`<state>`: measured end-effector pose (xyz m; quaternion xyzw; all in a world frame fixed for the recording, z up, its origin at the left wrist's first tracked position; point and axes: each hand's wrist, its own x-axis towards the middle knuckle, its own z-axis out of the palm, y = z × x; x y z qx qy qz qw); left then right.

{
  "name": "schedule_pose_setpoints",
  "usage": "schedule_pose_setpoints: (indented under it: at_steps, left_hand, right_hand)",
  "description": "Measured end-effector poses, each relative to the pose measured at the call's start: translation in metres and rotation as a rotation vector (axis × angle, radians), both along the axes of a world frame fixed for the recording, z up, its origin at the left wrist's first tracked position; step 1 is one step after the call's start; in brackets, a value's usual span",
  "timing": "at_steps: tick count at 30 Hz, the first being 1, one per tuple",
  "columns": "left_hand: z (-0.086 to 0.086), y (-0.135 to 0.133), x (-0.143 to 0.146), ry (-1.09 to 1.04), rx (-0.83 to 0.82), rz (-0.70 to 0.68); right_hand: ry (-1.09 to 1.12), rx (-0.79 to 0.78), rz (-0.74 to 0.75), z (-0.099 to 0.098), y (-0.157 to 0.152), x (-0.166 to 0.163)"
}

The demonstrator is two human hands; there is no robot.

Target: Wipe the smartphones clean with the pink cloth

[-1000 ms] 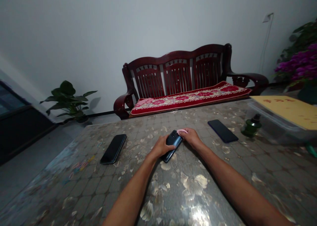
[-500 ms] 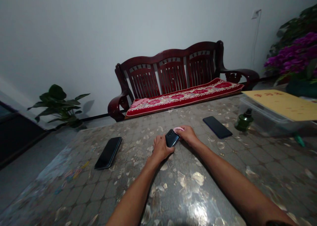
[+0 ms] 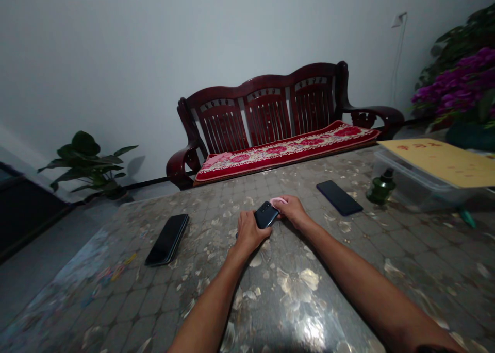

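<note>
A dark smartphone lies back side up near the middle of the table, its camera bumps showing at the far end. My left hand is wrapped over its left end, thumb along the near edge, covering part of it. At the phone's right edge, my right hand pinches a small pink cloth between thumb and fingers. The cloth is partly hidden by those fingers and sits by the phone's upper right corner; whether it presses on the phone I cannot tell.
To the left lies a stack of dark phones. On the right are another dark phone, a green bottle and a clear plastic box under a yellow booklet. A wooden bench stands beyond the patterned table.
The phone and my left hand have shifted slightly to the left, and more of the phone's back shows. My right hand stays nearly in place with the pink cloth.
</note>
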<state>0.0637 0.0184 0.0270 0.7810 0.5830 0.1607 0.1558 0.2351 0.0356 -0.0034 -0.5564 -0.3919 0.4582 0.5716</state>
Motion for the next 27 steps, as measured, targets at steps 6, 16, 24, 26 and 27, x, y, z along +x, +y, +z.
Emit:
schedule_pose_setpoints:
  at_steps: [6, 16, 24, 26, 27]
  left_hand:
    - [-0.001, 0.002, 0.0, 0.019, -0.022, 0.047]
    - [-0.002, 0.008, -0.003, 0.034, -0.038, 0.078]
    - [-0.004, 0.011, -0.005, 0.066, -0.026, 0.056]
    - [-0.004, 0.012, -0.006, 0.071, -0.025, 0.058]
    - [-0.004, 0.012, -0.006, 0.075, -0.026, 0.059]
  right_hand:
    - [-0.019, -0.03, -0.007, 0.002, -0.002, -0.002]
    - [0.007, -0.079, 0.019, 0.008, -0.003, -0.007]
    - [0.03, -0.081, 0.042, 0.011, -0.005, -0.007]
    - [0.045, -0.079, 0.047, 0.012, -0.006, -0.007]
    - [0.051, -0.08, 0.048, 0.012, -0.006, -0.007]
